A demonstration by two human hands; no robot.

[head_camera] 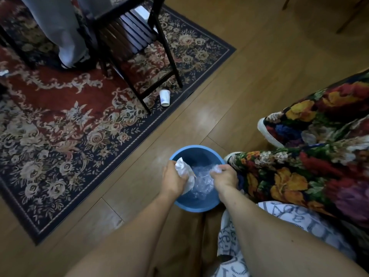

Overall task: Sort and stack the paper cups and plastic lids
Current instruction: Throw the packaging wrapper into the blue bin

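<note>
A blue plastic bucket (197, 152) stands on the wooden floor in front of me. Crumpled clear plastic (201, 180) lies inside it. My left hand (173, 178) is over the bucket's left rim, closed on a crushed white paper cup (184, 170). My right hand (224, 175) is over the right side, fingers pinched on a bit of the clear plastic (216, 168). Another white paper cup (165, 97) stands upside down on the rug's edge, beside a chair leg.
A dark wooden chair (139, 43) stands on a red floral rug (60, 108) at the upper left, with another person's grey trouser leg (61, 33) beside it. Flowered-trouser legs with slip-on shoes (273, 132) lie at the right of the bucket.
</note>
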